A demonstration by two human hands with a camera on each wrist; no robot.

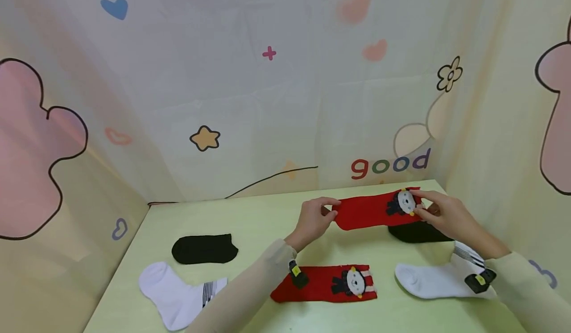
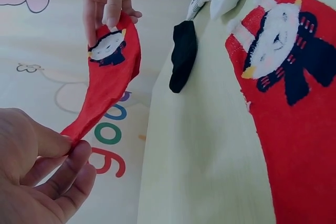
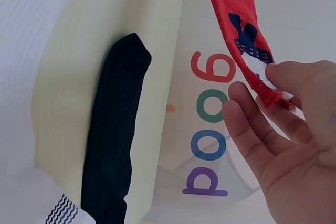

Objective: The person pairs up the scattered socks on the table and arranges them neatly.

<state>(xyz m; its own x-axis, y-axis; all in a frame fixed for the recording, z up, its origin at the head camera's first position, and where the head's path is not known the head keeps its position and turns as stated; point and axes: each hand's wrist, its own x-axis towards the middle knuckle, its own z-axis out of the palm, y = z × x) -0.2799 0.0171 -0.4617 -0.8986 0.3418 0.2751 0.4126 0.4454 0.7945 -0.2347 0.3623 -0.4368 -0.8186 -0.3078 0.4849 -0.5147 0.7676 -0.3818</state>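
Observation:
Stretched between both hands, a red sock (image 1: pixel 363 211) with a white-faced animal figure is held up above the back right of the table. My left hand (image 1: pixel 312 220) pinches its toe end between thumb and fingers. At the cuff end, my right hand (image 1: pixel 450 219) grips the sock beside the animal figure, thumb on one face, as the right wrist view shows. A second red sock (image 1: pixel 312 283) of the same pattern lies flat on the table below, partly covered in the head view by the left wrist's camera.
A black sock (image 1: pixel 205 249) and a white striped sock (image 1: pixel 167 293) lie on the left of the pale green table (image 1: pixel 254 219). On the right lie another black sock (image 1: pixel 417 233) and another white sock (image 1: pixel 430 279). A printed curtain (image 1: pixel 267 100) hangs behind.

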